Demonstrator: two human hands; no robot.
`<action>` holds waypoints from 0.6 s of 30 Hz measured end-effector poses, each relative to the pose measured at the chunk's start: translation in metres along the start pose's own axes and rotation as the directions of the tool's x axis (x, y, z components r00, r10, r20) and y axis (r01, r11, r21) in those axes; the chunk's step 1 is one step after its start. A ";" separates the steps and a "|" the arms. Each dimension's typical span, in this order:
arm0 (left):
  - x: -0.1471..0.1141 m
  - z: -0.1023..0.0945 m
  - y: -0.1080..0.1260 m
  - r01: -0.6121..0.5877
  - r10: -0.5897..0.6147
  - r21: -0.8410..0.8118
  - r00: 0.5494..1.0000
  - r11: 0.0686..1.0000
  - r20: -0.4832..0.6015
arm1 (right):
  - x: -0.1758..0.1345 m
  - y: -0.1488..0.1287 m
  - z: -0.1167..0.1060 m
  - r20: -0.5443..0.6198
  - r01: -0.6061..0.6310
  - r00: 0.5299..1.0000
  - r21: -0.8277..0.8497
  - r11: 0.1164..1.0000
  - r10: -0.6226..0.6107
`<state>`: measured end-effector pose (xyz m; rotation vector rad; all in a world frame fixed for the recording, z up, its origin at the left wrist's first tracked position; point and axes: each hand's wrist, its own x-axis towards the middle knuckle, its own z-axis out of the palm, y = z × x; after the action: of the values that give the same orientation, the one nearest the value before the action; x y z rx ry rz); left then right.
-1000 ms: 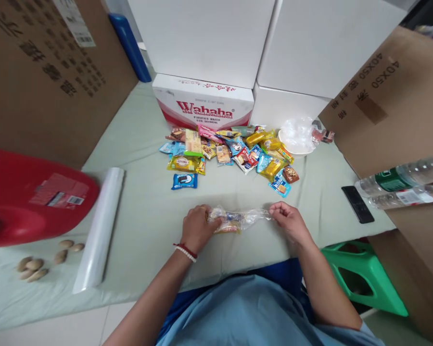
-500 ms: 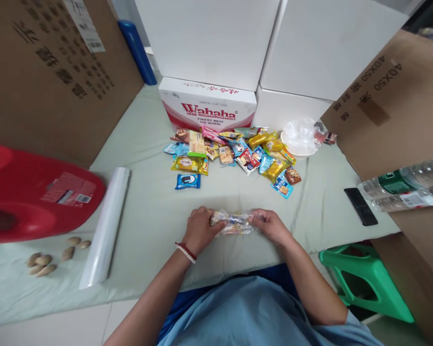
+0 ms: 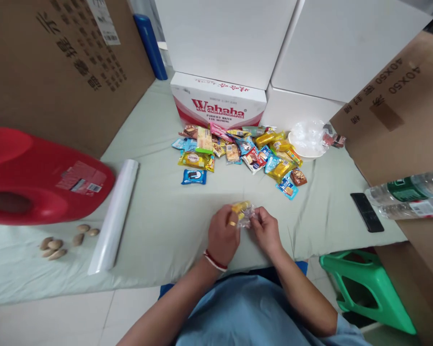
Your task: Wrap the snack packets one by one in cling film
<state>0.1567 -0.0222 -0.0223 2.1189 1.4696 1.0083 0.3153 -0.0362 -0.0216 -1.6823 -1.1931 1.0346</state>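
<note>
Holding a small wrapped bundle (image 3: 242, 211) just below the centre of the frame, a person's two bare hands meet over a pale green cloth (image 3: 166, 230). The bundle shows yellow packaging under crinkled clear film, and it sits between the hands, at the fingertips of both. The left hand (image 3: 223, 234) covers its left end, fingers curled closely around it with little or no gap. The right hand (image 3: 267, 233) reaches in from the lower right, thumb and forefinger drawn together in what looks like a pinch on the film's right edge. The yellow part runs roughly side to side, rising a little toward the right; its full long axis is hard to judge (the left hand hides that end). Neither hand is clearly nearer, since both touch it, though the left has the fuller hold. In the upper middle of the frame, well apart from the fingers, lies a heap of bright snack packets (image 3: 252, 158); a single blue packet (image 3: 194, 177) lies just below the heap's left side.
</note>
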 end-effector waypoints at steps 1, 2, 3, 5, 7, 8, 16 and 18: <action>-0.004 0.008 0.002 -0.059 0.060 0.033 0.997 0.998 -0.041 | -0.001 0.000 0.008 -0.012 -0.034 0.999 0.109 0.993 0.036; -0.007 0.015 0.004 -0.111 0.115 0.063 0.990 0.992 -0.078 | -0.002 0.000 0.015 -0.012 -0.069 0.997 0.240 0.968 0.074; -0.009 0.022 0.004 -0.151 0.160 0.083 0.981 0.985 -0.110 | -0.002 0.000 0.021 -0.004 -0.096 0.994 0.370 0.924 0.105; -0.012 0.030 0.003 -0.212 0.220 0.071 0.965 0.975 -0.142 | -0.002 -0.001 0.026 0.022 -0.126 0.990 0.564 0.816 0.138; -0.013 0.031 0.002 -0.270 0.261 -0.050 0.956 0.962 -0.132 | -0.002 -0.004 0.025 0.071 -0.154 0.987 0.645 0.749 0.142; -0.013 0.030 0.002 -0.282 0.265 -0.147 0.956 0.948 -0.125 | -0.001 -0.006 0.023 0.105 -0.171 0.985 0.659 0.733 0.136; -0.003 0.013 0.019 -0.041 0.096 -0.549 0.993 0.835 0.071 | 0.006 -0.004 0.017 0.150 -0.162 0.984 0.563 0.811 0.093; -0.001 0.008 0.019 -0.004 0.087 -0.507 0.986 0.862 0.140 | 0.011 0.002 0.003 0.085 -0.147 0.989 0.542 0.827 0.120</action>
<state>0.1750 -0.0295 -0.0153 1.8034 0.9462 1.0722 0.3155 -0.0252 -0.0268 -1.2961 -0.7081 1.3581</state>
